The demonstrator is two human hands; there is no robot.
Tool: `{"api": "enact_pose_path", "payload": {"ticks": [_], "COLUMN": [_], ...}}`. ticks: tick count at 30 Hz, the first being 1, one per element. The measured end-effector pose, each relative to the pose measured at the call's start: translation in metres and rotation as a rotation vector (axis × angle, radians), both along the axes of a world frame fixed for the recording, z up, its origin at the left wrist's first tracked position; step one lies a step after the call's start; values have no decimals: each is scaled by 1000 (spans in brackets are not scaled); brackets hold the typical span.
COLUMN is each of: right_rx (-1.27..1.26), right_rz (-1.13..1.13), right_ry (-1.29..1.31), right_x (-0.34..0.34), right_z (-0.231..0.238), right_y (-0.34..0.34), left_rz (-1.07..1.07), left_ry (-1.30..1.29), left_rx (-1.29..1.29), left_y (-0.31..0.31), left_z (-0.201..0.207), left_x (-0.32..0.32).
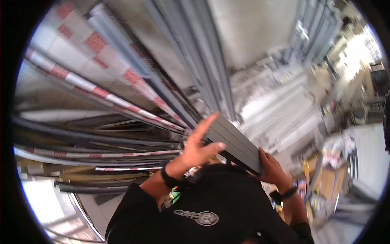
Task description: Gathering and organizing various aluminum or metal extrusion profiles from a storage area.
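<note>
A short dark grey panel [233,140] with lengthwise grooves, perhaps a cut length of metal profile, is held slanting in front of my chest. Wrapped round its lower right end is my right hand [274,166], the fingers at the panel's edge. At the upper left end is my left hand [197,148], its thumb and index finger stretched wide apart. The thumb overlaps the panel's near side; whether the palm touches it I cannot tell. Each wrist has a dark band.
Long bars wrapped in red and white film [99,91] fan out at the left beside dark profiles [101,140]. Tall grey profiles [195,53] lean on the far wall. Pale long lengths [280,110] lie beyond my right hand. Cardboard [328,181] and a white panel [369,152] are at the right.
</note>
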State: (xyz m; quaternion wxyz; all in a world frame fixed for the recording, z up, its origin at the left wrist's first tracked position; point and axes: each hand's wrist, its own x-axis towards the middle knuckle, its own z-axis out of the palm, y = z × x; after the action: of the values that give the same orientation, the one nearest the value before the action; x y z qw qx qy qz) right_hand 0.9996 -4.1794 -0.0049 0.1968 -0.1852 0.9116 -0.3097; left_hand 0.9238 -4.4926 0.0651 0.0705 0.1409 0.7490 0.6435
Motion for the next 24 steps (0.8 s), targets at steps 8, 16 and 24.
{"api": "enact_pose_path", "payload": {"ticks": [8,16,24], "right_rx": [1,131,264], "right_rz": [-95,-139,-264], "right_ry": [-127,-161,-245], "right_x": [9,9,5], "right_z": [-15,-10,-2], "right_y": [71,92,92], "left_rz": [144,94,-33], "left_ry": [95,117,-15], "left_rx": [-184,-485,-468], "left_y": [67,91,92], "left_z": [-9,-28,-59], "left_x": [-27,-56,-105]}}
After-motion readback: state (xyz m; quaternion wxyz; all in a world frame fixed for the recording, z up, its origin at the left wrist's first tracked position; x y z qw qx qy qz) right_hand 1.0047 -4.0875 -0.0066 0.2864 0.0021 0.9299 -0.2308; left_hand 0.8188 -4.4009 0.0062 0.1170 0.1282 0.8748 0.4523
